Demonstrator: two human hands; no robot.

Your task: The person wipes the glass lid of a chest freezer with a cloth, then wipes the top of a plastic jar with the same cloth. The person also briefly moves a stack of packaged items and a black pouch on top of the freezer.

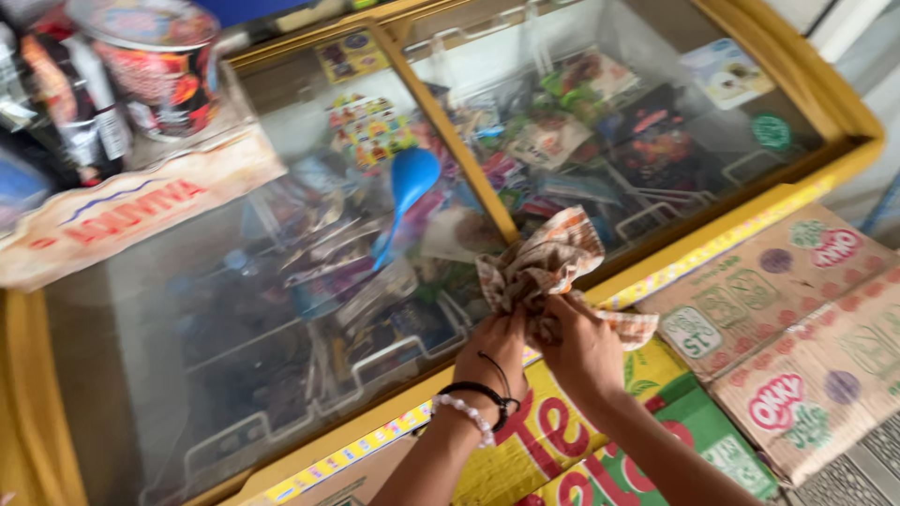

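Both hands point(539, 351) bunch a checked cloth point(544, 272) over freezer glass point(281, 281), cartons point(806, 328) beside.

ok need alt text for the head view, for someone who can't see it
Two bare hands, left hand and right hand, bunch a checked cloth over the yellow front edge of a glass-topped chest freezer full of packaged frozen goods. A blue scoop lies on the glass, and printed cardboard boxes sit beside the freezer.
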